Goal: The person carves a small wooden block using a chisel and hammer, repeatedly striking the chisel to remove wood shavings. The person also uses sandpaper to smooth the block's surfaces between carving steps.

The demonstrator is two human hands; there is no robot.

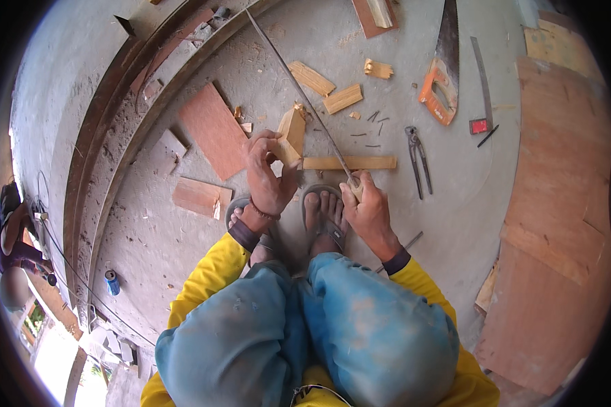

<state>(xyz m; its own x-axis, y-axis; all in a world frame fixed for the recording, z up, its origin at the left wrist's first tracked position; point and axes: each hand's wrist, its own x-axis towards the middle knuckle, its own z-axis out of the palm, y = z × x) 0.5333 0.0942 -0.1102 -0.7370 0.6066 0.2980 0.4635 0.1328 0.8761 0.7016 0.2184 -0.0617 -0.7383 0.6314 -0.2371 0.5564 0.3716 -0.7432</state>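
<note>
My left hand [268, 173] is closed on an angled block of light wood [290, 136], its fingers curled at the block's lower end. My right hand [366, 214] grips the wooden handle [353, 190] of a long, thin, dark metal tool [297, 88], whose shaft slants up and left over the block. A narrow wooden strip [349, 163] lies on the floor just behind my hands. Pincers [417, 159] lie to the right, with small nails [373, 144] scattered beside the strip. A reddish plywood board [210, 129] lies left of my left hand.
An orange-handled saw [438, 95], short offcuts [343, 98] and a metal strip [482, 78] lie ahead. Curved metal channels [132, 149] cross the left side, near a blue can [112, 281]. Plywood sheets [550, 298] cover the right edge. Another person [13, 230] is at far left.
</note>
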